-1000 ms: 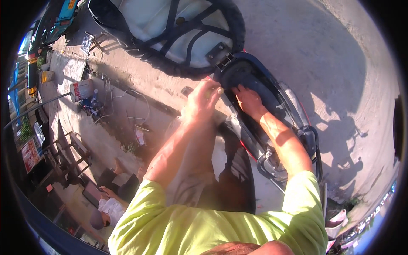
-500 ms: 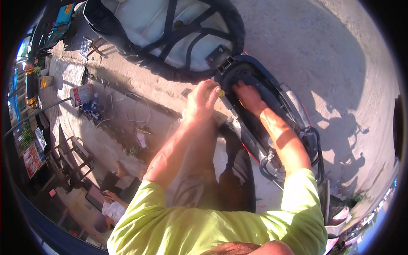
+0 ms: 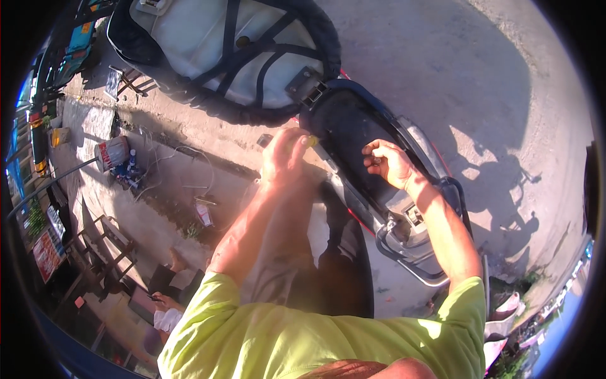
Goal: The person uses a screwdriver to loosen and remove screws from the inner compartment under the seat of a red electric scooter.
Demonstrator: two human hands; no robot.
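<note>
A scooter's seat (image 3: 278, 38) is tipped up on its hinge, its pale underside with black ribs showing. Below the hinge lies the long black under-seat compartment (image 3: 344, 136), uncovered. My left hand (image 3: 284, 155) is closed at the compartment's left rim, around a thing with a yellow-green end (image 3: 312, 141); the rest of it is hidden in my fist. Over the compartment, apart from its floor, my right hand (image 3: 389, 165) has its fingers curled in. Something small and dark may be between those fingertips, too small to name. A seat latch (image 3: 415, 218) shows beside my right forearm.
A black grab rail (image 3: 435, 278) curves round the scooter's tail. On the ground to the left stand a paint bucket (image 3: 112, 153), loose cable and a wooden frame (image 3: 110, 237). Another person's hand (image 3: 165, 302) shows at the lower left.
My right hand has come up from the compartment floor and back toward me, its fingers now curled. The left hand keeps its grip at the rim. The whole view has shifted slightly.
</note>
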